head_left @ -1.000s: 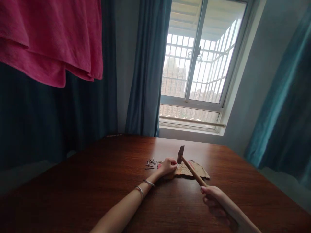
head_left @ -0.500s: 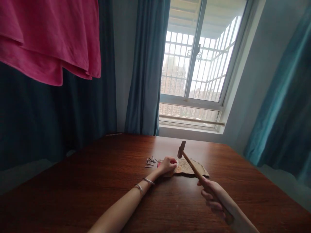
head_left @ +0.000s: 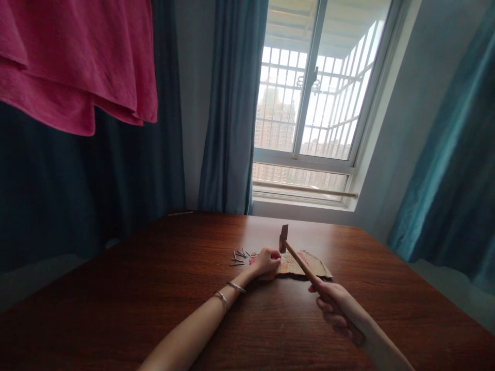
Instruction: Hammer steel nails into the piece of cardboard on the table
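Observation:
My right hand (head_left: 335, 306) is wrapped round the wooden handle of a hammer (head_left: 301, 264). Its metal head is raised just above and beside the fingertips of my left hand (head_left: 267, 262). Those fingers are pinched together over a torn, patterned piece of cardboard (head_left: 319, 267) with red patches. A nail appears to be in the pinch, mostly hidden by the fingers and the hammer head. Several loose nails (head_left: 240, 256) lie on the table just left of the cardboard.
The brown wooden table (head_left: 147, 288) reaches back to a window (head_left: 305, 123) with bars outside. Blue curtains (head_left: 232, 103) hang on both sides. At the upper left hangs a pink cloth (head_left: 85, 62).
The hammer head has moved left and come closer to my left fingertips, and my right hand has shifted slightly left with it. My left hand keeps its pinch in place.

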{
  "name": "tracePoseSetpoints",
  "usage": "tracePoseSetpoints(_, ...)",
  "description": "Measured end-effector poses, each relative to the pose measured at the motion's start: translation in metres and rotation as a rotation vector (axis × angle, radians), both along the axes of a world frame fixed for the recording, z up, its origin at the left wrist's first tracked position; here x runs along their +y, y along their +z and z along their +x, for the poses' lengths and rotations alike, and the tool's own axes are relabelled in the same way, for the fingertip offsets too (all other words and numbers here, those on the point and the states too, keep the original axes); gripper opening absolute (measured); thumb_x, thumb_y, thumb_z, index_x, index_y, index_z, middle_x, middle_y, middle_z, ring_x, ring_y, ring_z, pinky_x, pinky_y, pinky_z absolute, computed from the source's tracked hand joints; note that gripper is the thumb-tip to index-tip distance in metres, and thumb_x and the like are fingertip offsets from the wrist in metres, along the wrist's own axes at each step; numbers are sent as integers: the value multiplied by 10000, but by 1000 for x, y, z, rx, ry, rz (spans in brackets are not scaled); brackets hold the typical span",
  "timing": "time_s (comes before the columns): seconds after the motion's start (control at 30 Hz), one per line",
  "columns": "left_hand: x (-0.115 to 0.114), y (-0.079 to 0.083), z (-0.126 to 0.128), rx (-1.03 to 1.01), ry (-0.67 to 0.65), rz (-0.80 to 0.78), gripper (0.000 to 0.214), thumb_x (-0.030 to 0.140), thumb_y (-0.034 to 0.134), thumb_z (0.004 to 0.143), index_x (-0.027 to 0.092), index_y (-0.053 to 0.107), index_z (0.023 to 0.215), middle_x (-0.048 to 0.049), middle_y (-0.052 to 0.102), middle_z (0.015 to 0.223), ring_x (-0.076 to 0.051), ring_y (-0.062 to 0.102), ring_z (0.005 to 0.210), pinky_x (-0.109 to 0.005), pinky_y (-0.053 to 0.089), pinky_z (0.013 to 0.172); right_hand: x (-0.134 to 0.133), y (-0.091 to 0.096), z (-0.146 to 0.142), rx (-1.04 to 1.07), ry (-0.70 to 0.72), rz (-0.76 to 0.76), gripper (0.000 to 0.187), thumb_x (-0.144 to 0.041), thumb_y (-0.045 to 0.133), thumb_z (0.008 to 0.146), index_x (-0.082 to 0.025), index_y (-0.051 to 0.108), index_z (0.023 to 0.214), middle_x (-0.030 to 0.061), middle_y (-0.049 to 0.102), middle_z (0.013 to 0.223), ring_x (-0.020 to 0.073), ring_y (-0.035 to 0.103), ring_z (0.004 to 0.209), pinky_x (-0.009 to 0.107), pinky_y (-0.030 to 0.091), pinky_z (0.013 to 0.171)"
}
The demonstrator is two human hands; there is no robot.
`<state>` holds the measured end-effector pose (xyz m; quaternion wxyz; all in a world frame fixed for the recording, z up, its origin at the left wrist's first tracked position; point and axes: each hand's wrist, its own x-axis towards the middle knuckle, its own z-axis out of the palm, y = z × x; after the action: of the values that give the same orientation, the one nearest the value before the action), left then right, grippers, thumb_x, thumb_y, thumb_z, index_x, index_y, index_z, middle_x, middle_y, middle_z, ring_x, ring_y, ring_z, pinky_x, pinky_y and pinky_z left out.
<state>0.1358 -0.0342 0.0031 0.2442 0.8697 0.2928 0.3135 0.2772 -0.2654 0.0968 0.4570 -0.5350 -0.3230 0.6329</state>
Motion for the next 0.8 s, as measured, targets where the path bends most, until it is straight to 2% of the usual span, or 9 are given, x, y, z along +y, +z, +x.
tracePoseSetpoints(0.8, -1, 2, -1, 14, 8, -9, 153, 170, 516, 665, 109, 657, 662, 0, 568, 624, -96, 453, 591, -182, 328, 557, -7, -2, 2, 48, 11, 41, 318, -502, 475, 791, -202, 511, 892, -94, 345, 495, 5, 209, 260, 116, 167, 217)
